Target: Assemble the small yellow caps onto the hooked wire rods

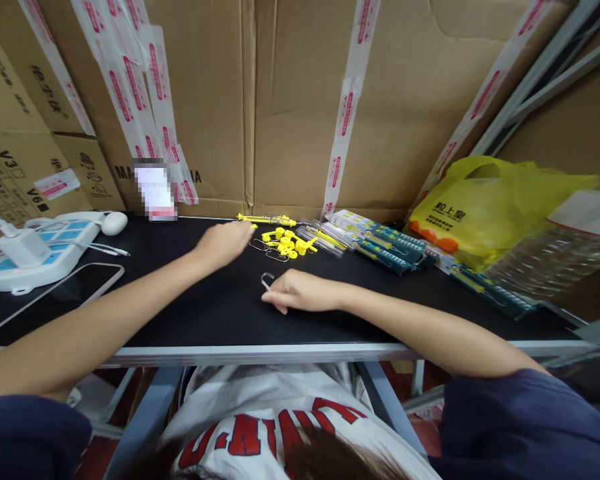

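Observation:
My left hand point(223, 244) reaches across the black tabletop point(190, 307) with its fingers closed on the end of a long yellow piece point(267, 219) near the back edge. My right hand point(300, 292) rests closer to me, fingers curled and pinching a small metal hook point(267, 281) that sticks out to the left. Between the hands lies a pile of small yellow plastic parts point(287, 243) with a few wire hooks point(265, 250) beside them.
Clear tubes point(323, 239) and green packaged items point(387, 243) lie right of the pile. A yellow plastic bag point(485, 207) and a clear bag point(555, 257) sit far right. A power strip with charger point(35, 253), a phone point(55, 293) and a white mouse point(114, 223) are at left. Cardboard boxes point(290, 100) stand behind.

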Demonstrator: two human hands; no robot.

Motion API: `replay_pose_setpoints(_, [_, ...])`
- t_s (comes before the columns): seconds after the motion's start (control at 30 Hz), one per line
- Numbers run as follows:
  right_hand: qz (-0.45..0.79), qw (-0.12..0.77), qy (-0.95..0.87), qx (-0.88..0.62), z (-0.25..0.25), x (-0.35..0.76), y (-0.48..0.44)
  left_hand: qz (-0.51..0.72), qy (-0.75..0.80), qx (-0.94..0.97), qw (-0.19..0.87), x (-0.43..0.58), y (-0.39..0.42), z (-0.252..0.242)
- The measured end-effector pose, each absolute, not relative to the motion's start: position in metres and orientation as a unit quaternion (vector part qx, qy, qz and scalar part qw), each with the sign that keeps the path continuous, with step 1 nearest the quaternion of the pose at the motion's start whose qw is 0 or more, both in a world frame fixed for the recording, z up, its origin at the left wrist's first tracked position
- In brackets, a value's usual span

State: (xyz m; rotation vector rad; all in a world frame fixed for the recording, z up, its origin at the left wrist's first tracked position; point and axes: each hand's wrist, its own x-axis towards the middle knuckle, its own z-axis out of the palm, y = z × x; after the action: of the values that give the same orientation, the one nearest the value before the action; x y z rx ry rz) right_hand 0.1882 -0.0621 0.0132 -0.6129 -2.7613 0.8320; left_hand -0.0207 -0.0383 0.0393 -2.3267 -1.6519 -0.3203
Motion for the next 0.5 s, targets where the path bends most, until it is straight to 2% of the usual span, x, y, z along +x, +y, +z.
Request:
replay_pose_setpoints(0.07, [0.281,0.123,-0.927,-0.215,0.014,0.185,-0.065,-0.149,-0.575,-0.792,0.142,-0.032,-0.033,0.045])
replay_pose_setpoints(0.13, [0.215,0.206,-0.912,-0.281,0.016,0.189,-0.055,-0.172,-0.564,-0.795,0.141,-0.035,-0.032,0.046])
replay_pose_setpoints(0.23, [0.114,0.256,-0.880,-0.383,0.018,0.204,-0.025,-0.152,-0.533,-0.822,0.133,-0.027,-0.037,0.039])
replay_pose_setpoints(0.37, [0.035,0.246,-0.857,-0.452,0.015,0.216,-0.001,-0.120,-0.520,-0.839,0.108,-0.018,-0.041,0.028])
replay_pose_setpoints(0.5, [0.025,0.221,-0.854,-0.471,0.009,0.207,-0.003,-0.115,-0.530,-0.836,0.080,-0.023,-0.038,0.023])
